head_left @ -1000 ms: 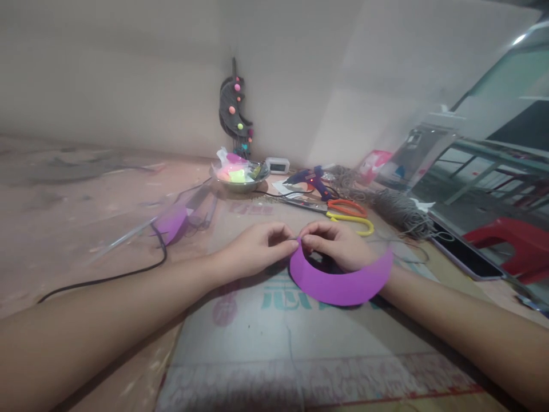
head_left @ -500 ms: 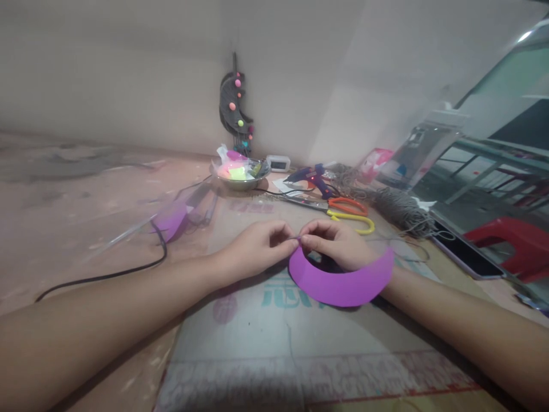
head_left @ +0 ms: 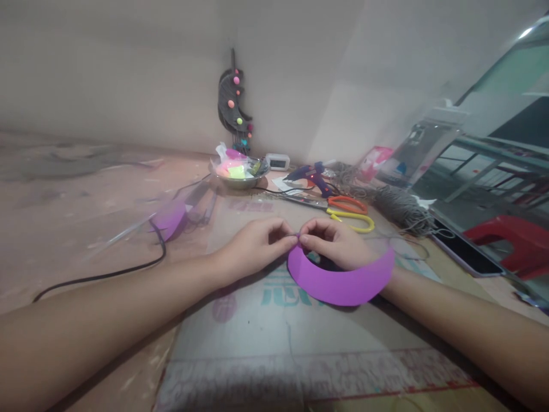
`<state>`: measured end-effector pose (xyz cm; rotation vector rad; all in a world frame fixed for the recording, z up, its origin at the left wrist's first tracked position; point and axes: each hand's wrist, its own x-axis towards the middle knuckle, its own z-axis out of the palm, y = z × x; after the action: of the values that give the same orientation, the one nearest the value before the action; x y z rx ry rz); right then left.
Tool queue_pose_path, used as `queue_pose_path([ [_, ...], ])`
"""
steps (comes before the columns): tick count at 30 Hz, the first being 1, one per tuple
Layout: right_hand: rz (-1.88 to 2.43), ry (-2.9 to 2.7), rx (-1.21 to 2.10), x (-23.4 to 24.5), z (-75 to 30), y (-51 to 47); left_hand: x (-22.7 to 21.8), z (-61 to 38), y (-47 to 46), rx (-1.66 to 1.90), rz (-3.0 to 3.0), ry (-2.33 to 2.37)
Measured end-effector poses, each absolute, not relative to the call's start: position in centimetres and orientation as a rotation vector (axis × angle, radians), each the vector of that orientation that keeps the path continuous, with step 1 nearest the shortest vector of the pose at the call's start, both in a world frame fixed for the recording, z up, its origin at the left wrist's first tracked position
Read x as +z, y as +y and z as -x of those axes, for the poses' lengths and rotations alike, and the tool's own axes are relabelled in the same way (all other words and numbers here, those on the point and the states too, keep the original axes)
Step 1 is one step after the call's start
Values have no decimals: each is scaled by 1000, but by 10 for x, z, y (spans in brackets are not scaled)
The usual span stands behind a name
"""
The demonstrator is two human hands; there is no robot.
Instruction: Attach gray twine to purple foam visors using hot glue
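Observation:
A purple crescent-shaped piece of paper or card hangs between me and the cardboard sheet, its narrow tip pinched at the left. My left hand closes thumb and forefinger at that tip. From the other side my right hand pinches the same tip, fingertips nearly touching the left ones. Something thin, perhaps yarn, seems to lie at the pinch, but it is too small to make out. The crescent's wide curve passes in front of my right wrist.
Printed cardboard lies under my hands. Beyond are scissors, a glue gun, a bowl of craft bits, grey yarn and a phone. A decorated crescent hangs on the wall. A black cable runs at left.
Both hands keep their pinch on the crescent's tip, almost still. The whole view has shifted very slightly.

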<state>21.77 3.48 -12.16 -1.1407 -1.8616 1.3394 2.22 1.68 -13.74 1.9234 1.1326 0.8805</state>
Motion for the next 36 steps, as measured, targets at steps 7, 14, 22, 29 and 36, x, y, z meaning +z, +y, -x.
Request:
queue_pose_path([
  [7,1133,-1898,1240,-123,-216,34,-136,-23,14,913,-1908,1152],
  [14,1122,-1987,1075,-129,-217,35,-136,-21,14,1214,-2255,1134],
  [22,1114,-2027,1028,-128,-216,31,-138,-21,14,1198,-2377,1146],
  [29,1069,-2018,1041,-128,-216,31,-136,-20,12,1161,-2389,1150],
  [36,1041,-2030,984,-129,-216,32,-138,-21,11,1213,-2468,1171],
])
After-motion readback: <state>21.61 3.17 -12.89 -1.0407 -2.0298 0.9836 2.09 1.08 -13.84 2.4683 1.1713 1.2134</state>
